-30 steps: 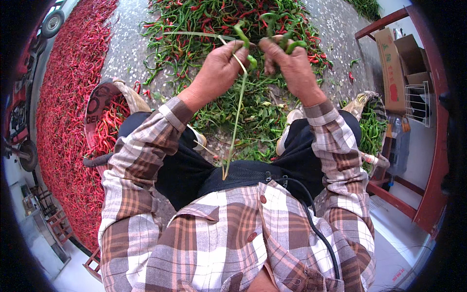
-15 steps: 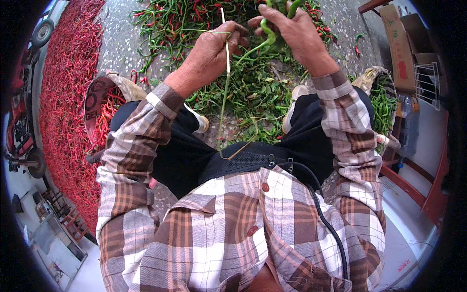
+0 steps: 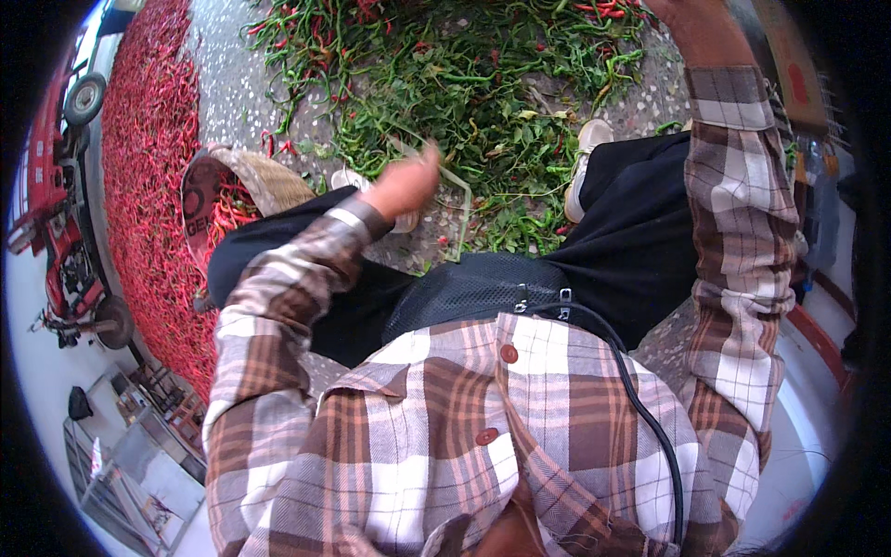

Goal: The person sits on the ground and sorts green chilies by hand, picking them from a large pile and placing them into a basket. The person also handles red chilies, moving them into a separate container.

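Note:
My left hand (image 3: 408, 186), smeared by motion, is low over the heap's near left side, in front of my left knee. Its fingers look closed on a long, thin, pale green plant stalk (image 3: 467, 200), which bends down toward my lap. At the upper right my right hand (image 3: 701, 32) reaches far out; the picture's edge cuts off its fingers, so what it holds is hidden. Between my feet and beyond lies a heap of green chili peppers (image 3: 483, 79) mixed with leaves, stems and some red chilies.
A wide spread of red chilies (image 3: 153, 167) covers the floor at the left. By my left knee leans a basket (image 3: 264, 181) with red chilies inside. A red wheeled vehicle (image 3: 56, 186) stands at far left. Cardboard (image 3: 789, 65) and red wooden bars (image 3: 817, 339) are at the right.
My hands have moved apart. The left came down and nearer with the stalk; the right swung up and right, taking the green chilies it held out of sight.

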The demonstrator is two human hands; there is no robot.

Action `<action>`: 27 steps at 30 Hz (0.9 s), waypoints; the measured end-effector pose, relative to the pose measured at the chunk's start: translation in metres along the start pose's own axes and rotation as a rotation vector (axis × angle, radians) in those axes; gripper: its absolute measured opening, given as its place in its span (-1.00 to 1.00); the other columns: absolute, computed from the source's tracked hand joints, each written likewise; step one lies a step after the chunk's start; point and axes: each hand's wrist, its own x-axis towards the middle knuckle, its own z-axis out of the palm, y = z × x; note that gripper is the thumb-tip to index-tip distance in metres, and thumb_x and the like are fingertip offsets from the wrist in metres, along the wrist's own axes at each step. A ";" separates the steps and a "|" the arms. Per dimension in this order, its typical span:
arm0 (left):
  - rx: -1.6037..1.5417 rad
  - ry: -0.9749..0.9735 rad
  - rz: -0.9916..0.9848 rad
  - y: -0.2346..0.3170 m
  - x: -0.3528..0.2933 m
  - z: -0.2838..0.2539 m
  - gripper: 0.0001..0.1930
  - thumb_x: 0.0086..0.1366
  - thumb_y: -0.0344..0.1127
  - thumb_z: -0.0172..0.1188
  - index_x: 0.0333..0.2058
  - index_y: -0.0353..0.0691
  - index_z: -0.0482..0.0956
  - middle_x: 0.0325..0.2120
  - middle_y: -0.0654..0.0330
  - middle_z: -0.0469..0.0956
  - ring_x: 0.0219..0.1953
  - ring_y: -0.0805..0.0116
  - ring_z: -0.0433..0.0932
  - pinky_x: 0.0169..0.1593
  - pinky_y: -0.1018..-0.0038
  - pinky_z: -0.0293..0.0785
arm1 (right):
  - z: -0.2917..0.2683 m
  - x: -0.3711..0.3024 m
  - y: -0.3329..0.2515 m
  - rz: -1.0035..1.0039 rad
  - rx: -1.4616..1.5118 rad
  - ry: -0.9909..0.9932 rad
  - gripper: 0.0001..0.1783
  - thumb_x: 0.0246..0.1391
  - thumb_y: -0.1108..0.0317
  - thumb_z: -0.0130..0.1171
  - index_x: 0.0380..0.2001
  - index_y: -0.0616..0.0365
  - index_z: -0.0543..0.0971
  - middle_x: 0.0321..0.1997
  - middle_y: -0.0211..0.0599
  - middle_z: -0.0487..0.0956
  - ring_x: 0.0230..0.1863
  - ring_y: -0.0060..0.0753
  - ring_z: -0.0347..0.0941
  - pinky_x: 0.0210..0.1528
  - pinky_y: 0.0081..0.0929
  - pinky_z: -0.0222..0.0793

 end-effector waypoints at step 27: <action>-0.322 0.317 -0.736 -0.170 0.224 -0.003 -0.53 0.09 -0.01 0.18 -0.10 -0.19 0.51 -0.13 -0.09 0.53 -0.07 -0.06 0.50 -0.02 0.18 0.42 | -0.017 -0.052 0.018 0.241 -0.249 0.069 -0.79 0.12 0.30 0.13 -0.32 0.25 0.49 -0.61 -0.41 0.38 -0.61 -0.62 0.28 -0.51 -0.66 0.24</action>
